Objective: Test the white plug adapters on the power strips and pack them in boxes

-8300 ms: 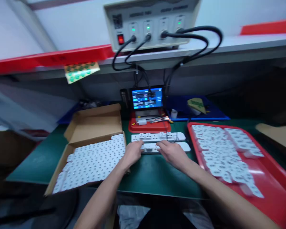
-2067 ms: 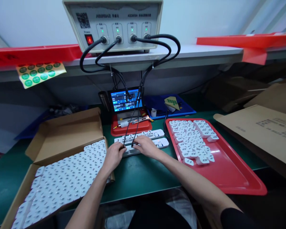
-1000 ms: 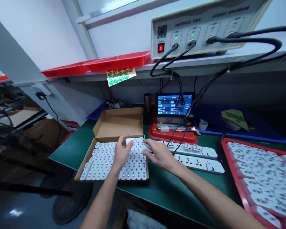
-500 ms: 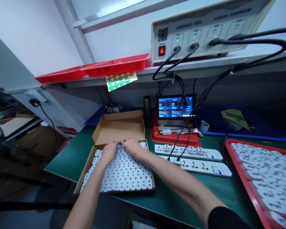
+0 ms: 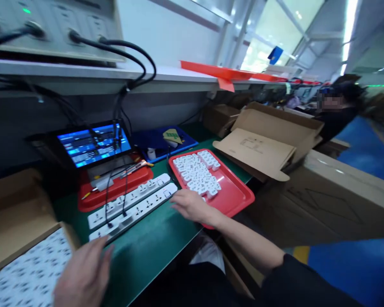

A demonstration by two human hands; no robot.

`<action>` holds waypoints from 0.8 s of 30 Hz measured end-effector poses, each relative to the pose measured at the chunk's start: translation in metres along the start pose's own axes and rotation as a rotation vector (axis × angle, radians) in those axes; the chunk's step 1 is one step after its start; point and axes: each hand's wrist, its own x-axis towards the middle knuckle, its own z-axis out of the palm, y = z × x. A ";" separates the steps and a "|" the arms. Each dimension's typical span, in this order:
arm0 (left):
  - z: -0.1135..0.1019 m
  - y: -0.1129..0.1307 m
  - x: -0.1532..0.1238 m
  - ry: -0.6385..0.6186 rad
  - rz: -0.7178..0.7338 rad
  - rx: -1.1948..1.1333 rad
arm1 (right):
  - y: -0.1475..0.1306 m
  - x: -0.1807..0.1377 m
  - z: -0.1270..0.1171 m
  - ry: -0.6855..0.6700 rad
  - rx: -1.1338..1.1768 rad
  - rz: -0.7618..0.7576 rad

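My left hand (image 5: 83,273), somewhat blurred, hovers at the right side of an open cardboard box (image 5: 68,238) with its thumb and fingers apart and nothing in them. Rows of small white plug-like pieces (image 5: 28,273) fill that box. My right hand (image 5: 192,207) is between the end of the nearer white power strip (image 5: 147,207) and a red tray (image 5: 233,194). Its fingers are loosely stretched and no held thing shows. Many white pieces (image 5: 196,170) lie together in the far left part of the tray.
Behind the strips, a lit screen (image 5: 96,143) stands by a smaller red tray (image 5: 83,200) with tools. A blue tray (image 5: 187,145) lies farther back. Right of it are an open carton (image 5: 259,147) and a large cardboard box (image 5: 345,204). Cables (image 5: 118,102) hang from the shelf. A person (image 5: 339,106) is at far right.
My view has swung right. Both hands have left the pieces in the cardboard box; my right hand has moved across to the red tray, while my left is by the box's right side.
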 end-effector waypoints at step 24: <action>0.229 0.224 0.091 -0.482 0.341 0.045 | 0.108 -0.105 -0.041 0.566 0.874 0.559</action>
